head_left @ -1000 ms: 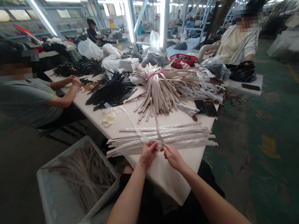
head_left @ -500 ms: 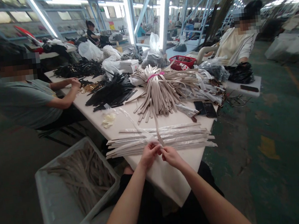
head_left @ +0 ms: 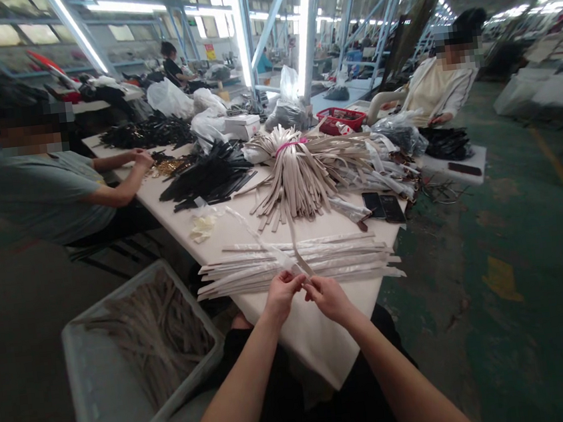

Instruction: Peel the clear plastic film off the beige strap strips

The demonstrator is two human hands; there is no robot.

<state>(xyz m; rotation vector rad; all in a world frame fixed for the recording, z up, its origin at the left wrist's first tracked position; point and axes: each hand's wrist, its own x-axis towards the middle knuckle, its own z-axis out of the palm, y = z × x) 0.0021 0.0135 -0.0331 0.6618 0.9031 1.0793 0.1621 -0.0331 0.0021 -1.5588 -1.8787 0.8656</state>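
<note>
Pinching a plastic film strip [head_left: 277, 254] in the left hand [head_left: 281, 297] and a beige strap [head_left: 294, 240] in the right hand [head_left: 329, 297], with fingertips [head_left: 299, 280] closed snug on each, right by the flat straps [head_left: 351, 257] on the white table [head_left: 320, 341].

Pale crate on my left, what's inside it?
Greyish-brown strips lie heaped inside the pale crate. Anything beneath the heap is covered, so I can't tell what's there.

Glaring tube lights [head_left: 304, 30], dim blurred edges

Both hands [head_left: 281, 295] [head_left: 327, 297] in pinch grips
</note>
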